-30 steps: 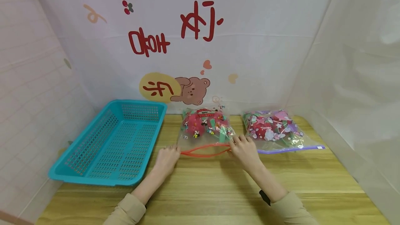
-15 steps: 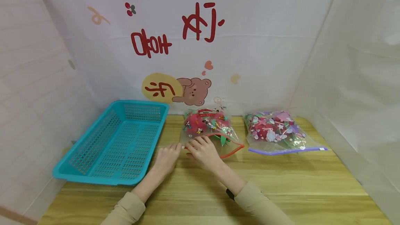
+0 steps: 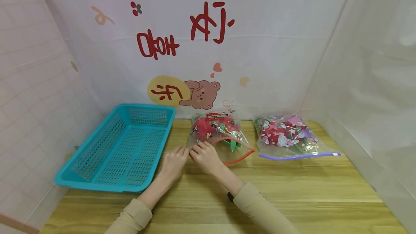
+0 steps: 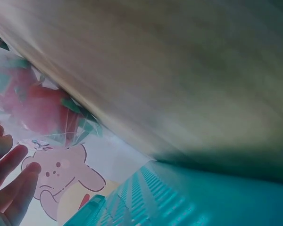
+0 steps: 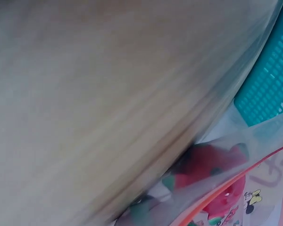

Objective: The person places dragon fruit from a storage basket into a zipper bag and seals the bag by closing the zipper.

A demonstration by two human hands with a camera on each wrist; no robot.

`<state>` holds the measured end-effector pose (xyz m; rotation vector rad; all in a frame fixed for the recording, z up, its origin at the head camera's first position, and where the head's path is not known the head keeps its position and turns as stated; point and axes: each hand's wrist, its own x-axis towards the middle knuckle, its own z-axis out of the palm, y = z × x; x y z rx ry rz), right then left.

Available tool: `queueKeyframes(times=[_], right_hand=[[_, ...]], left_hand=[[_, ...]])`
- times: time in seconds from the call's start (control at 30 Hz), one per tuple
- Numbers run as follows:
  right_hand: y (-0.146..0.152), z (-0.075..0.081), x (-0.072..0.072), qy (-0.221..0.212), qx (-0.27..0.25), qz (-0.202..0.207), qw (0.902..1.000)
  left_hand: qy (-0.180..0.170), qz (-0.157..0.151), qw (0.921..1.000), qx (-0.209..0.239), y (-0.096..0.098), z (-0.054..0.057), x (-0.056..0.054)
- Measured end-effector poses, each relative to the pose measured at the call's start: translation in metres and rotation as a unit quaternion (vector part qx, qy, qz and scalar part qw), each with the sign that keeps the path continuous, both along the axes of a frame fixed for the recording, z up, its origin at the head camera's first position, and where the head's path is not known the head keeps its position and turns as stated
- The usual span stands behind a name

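A clear zip bag (image 3: 208, 129) with cartoon prints and a red zip edge lies on the table, holding soft-looking red and green things (image 5: 207, 165). Its mouth gapes at the right, where a green leaf-like piece (image 3: 233, 145) shows. My left hand (image 3: 174, 161) pinches the bag's near left corner. Right beside it, my right hand (image 3: 205, 157) has its fingers curled at the left end of the red zip (image 5: 226, 184); the fingertips are hidden under the hand in the head view. In the left wrist view, several left-hand fingers (image 4: 19, 181) show at the edge.
Left of the hands stands a turquoise perforated basket (image 3: 147, 183) with nothing in it. A second zip bag (image 3: 286, 136), with a purple zip, lies to the right with red and green contents. White printed cloth (image 3: 260, 57) walls the wooden table (image 3: 292, 198) on the back and sides.
My right hand has moved left from the right part of the bag's mouth to beside my left hand. The mouth's right side has spread wider. My left hand stays at the corner.
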<state>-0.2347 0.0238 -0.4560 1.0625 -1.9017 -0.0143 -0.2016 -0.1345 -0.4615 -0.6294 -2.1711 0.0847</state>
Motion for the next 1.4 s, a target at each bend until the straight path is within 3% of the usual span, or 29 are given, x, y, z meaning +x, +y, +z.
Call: queueKeyframes(times=[0.27,0.5,0.93,1.27,1.4], right_hand=[[0.02,0.005,-0.005,0.028,0.05,-0.001,0.9984],[0.052,0.009,-0.008,0.034,0.048,0.014,0.9982],[0.068,0.008,-0.009,0.059,0.053,0.02,0.9966],[0.076,0.006,-0.01,0.053,0.068,0.038,0.9956],[0.082,0.006,-0.012,0.061,0.068,0.049,0.9947]], left_hand=[[-0.006,0.019,0.9996,-0.019,0.0,0.0,-0.003],[-0.018,0.038,0.999,-0.01,-0.007,-0.001,-0.005],[0.05,-0.045,0.9972,-0.032,0.001,0.001,-0.007],[0.088,-0.054,0.9942,-0.031,0.003,0.0,-0.013],[0.084,-0.051,0.9945,-0.036,0.003,0.0,-0.013]])
